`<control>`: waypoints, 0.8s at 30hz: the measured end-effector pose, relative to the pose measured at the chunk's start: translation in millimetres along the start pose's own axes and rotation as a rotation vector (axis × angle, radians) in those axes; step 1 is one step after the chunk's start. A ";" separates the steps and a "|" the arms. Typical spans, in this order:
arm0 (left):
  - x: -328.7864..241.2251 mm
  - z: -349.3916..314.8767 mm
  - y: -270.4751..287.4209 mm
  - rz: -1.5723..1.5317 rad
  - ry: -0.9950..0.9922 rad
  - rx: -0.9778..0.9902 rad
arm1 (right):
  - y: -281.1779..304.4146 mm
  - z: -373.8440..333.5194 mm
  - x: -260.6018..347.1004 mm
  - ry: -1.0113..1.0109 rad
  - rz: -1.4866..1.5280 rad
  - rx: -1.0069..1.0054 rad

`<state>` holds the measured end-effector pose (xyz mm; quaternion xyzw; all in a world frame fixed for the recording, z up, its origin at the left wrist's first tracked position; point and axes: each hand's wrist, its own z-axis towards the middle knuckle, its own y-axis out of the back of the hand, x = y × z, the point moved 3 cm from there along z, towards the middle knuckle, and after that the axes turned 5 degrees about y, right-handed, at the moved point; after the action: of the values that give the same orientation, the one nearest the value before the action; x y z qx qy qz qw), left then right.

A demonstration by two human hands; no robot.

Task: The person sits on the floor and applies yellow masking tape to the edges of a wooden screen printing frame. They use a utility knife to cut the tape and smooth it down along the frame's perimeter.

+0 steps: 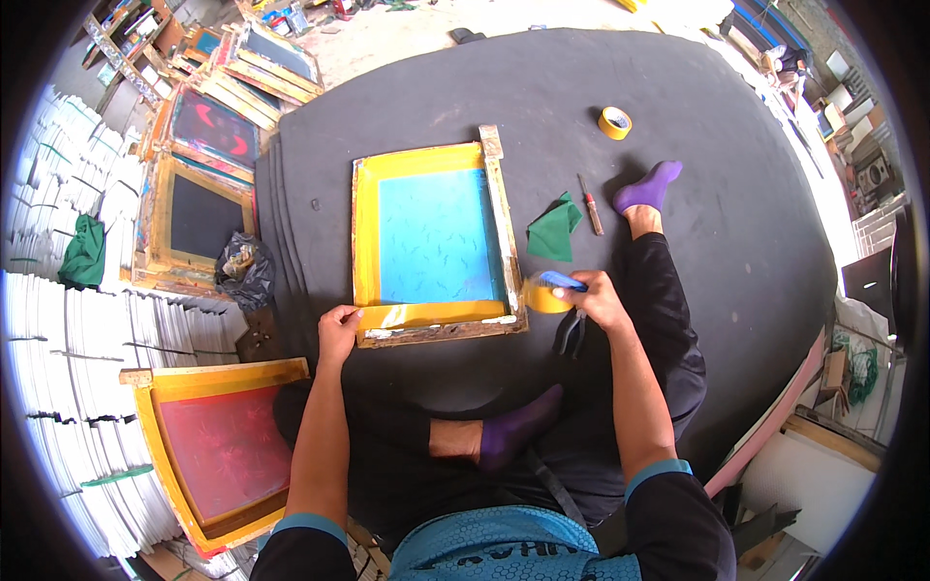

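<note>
In front of me lies a wooden screen-printing frame (503, 237) with blue mesh (434, 237), its inner edges lined with yellow tape. My left hand (338, 331) is closed on its near left corner, fingertips on the yellow tape strip (426, 314) along the near side. By the near right corner, my right hand (600, 299) is closed around a blue plastic item (564, 280). A yellow tape roll (548, 296) is right against it, blurred; whether the two are joined I cannot tell. Black-handled pliers (571, 334) lie just below that hand.
On the dark padded surface (736, 271) lie a green cloth (555, 230), a red-handled pointed tool (591, 205) and another yellow tape roll (614, 123). A red-mesh frame (223, 450) leans at my left, near white stacks (73, 334), a black bag (244, 269) and more frames (208, 126).
</note>
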<state>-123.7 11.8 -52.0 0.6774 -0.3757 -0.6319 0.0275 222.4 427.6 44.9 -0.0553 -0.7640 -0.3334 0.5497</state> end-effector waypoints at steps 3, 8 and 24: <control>-4.6 -1.9 -2.0 -0.014 0.011 0.008 | 12.2 -4.5 1.9 0.029 0.290 -0.137; -19.8 -5.0 2.5 -0.065 -0.029 0.021 | 19.9 20.6 -17.3 0.062 -0.346 -0.432; -170.8 -52.2 -17.4 0.218 -0.295 0.094 | -114.7 6.9 35.9 0.495 -0.559 -0.079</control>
<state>-55.8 94.2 92.3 0.5334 -0.4760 -0.6992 0.0087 151.1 332.9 23.7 0.2165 -0.5802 -0.5031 0.6028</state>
